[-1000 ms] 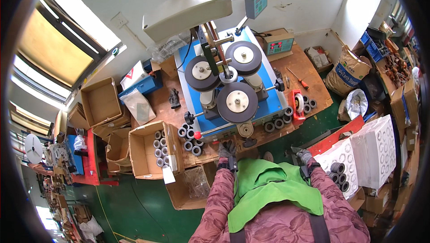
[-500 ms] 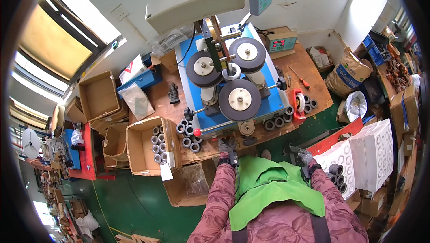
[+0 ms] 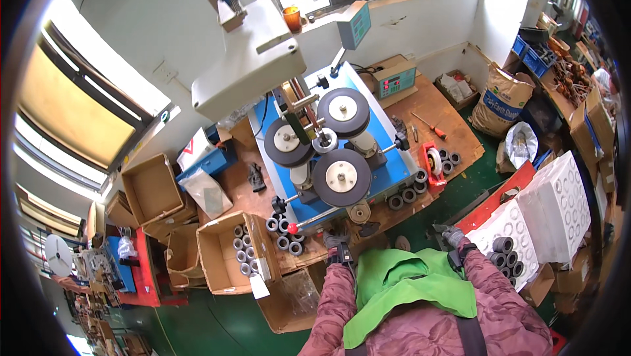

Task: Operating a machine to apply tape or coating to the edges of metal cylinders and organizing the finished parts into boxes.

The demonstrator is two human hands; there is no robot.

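My left hand, in a grey glove, is at the bench's front edge, below the machine. Its fingers point forward and look apart, with nothing visible in them. My right hand, also gloved, is beside the white tray on the right; its fingers are too small to read. The machine has a blue bed and three black wheels, the nearest wheel in front. Between the wheels sits a ring. Dark rings are stacked on the white tray, and more rings lie left of the machine.
A cardboard box with several rings stands at the bench's left. More rings lie by a red holder at the right front. A screwdriver and a control box are farther back. A paper sack stands right.
The view has shifted, so the machine and bench appear farther left. My right hand looks more drawn in, while my left stays at the bench edge. The ring remains between the wheels.
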